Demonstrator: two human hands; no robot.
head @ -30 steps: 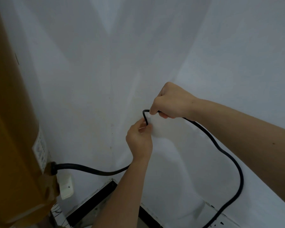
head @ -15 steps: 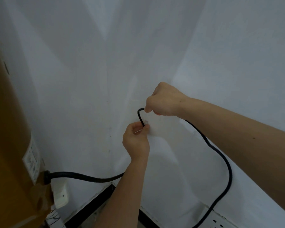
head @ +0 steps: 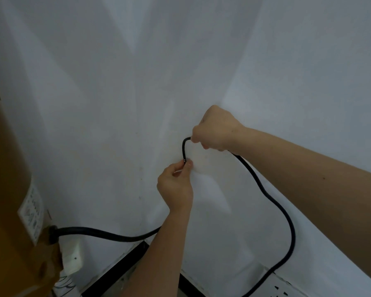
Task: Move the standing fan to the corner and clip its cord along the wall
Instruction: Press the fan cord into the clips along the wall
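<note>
A black cord [head: 272, 202] runs from the yellow fan body [head: 11, 211] at the far left, passes behind my left forearm, rises to the wall and loops down to the right. My right hand [head: 217, 130] grips the cord at the top of its bend, close against the white wall. Just below, my left hand [head: 176, 185] pinches the cord together with a small whitish clip at the wall; the clip itself is mostly hidden by my fingers.
Two white walls [head: 137, 82] meet in a corner just left of my hands. A black skirting strip [head: 124, 262] runs along the floor. A white socket block [head: 72, 260] sits beside the fan, and a power strip [head: 281, 291] lies at the bottom right.
The view has drifted right, so the fan sits further left in frame. Both hands stay on the cord at the same wall spot, the left hand pressed slightly closer to the wall.
</note>
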